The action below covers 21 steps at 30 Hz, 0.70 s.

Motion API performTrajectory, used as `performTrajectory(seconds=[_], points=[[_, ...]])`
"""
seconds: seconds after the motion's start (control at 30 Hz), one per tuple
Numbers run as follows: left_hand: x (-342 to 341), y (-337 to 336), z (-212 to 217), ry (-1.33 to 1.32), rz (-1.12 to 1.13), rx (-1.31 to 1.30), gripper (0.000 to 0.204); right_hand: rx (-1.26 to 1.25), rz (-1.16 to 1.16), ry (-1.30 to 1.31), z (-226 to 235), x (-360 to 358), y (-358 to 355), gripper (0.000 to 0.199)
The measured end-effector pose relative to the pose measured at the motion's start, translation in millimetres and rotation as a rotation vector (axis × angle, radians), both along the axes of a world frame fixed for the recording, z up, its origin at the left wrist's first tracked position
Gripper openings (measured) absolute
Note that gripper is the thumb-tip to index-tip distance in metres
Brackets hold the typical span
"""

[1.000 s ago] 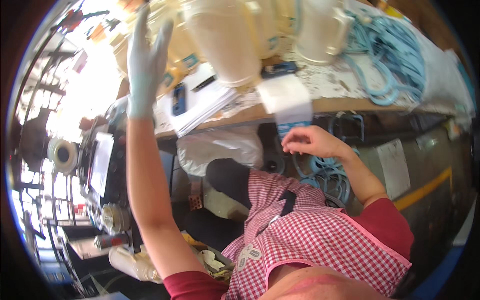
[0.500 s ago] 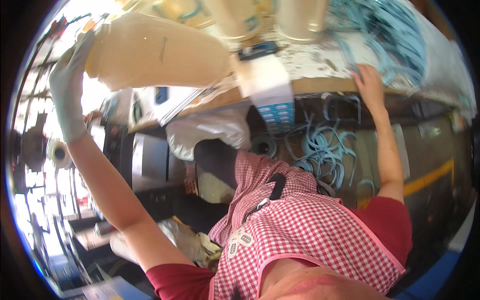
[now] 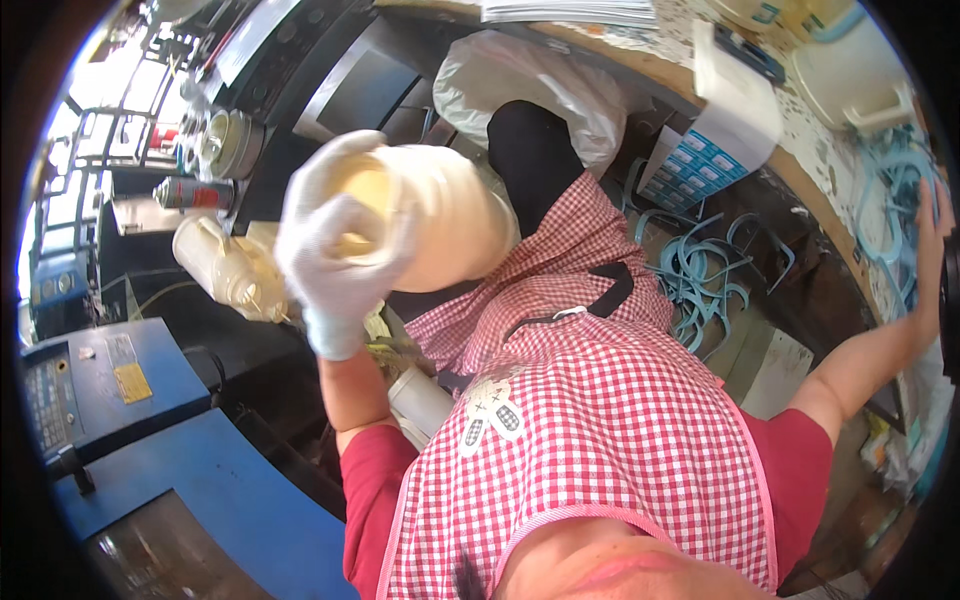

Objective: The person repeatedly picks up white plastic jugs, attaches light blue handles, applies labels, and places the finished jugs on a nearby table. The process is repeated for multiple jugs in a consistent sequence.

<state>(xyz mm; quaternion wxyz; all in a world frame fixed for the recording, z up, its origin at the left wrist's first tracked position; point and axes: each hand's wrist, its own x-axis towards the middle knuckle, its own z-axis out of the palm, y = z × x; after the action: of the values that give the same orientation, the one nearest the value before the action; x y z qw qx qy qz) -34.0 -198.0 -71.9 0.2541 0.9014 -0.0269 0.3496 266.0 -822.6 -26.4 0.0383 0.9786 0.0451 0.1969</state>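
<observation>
My left hand (image 3: 340, 240), in a pale knitted glove, is closed round the end of a cream plastic container (image 3: 455, 215). The container lies on its side in the air in front of my lap, and a yellowish end shows between the gloved fingers. At the far right, my bare right hand (image 3: 936, 212) reaches over the workbench (image 3: 815, 185) with its fingers stretched out. They are against a heap of light blue plastic strips (image 3: 888, 225); the picture's dark rim partly cuts off this hand.
More blue strips (image 3: 695, 275) lie tangled on the floor below the bench. A cream jug (image 3: 850, 75) and a white-and-blue box (image 3: 700, 155) are at the bench. Blue machinery (image 3: 215, 490) stands left, near a spray can (image 3: 195, 195) and a translucent jug (image 3: 225, 265).
My view has swung left. My left hand has brought the container from above the bench down toward my lap. My right hand has moved outward onto the heap of blue strips.
</observation>
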Motion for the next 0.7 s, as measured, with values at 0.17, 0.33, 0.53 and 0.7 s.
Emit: performTrajectory(seconds=[0.17,0.33,0.53,0.7], points=[[-18.7,7.0,-37.3,0.141,-0.277,-0.624,0.1,0.811,1.097,0.382,-12.4,-87.4,268.0,0.024],[-14.4,47.7,-43.2,0.224,-0.54,-1.652,0.107,0.661,1.889,0.832,-41.1,-38.2,401.1,0.02],[-37.4,22.7,-60.6,-0.023,-0.227,-1.311,0.045,1.85,0.507,1.442,-73.5,-104.3,491.2,0.065],[-31.2,-1.5,-55.8,-0.165,0.094,-1.447,0.045,2.02,0.943,1.907,-128.3,-121.4,495.4,0.045]])
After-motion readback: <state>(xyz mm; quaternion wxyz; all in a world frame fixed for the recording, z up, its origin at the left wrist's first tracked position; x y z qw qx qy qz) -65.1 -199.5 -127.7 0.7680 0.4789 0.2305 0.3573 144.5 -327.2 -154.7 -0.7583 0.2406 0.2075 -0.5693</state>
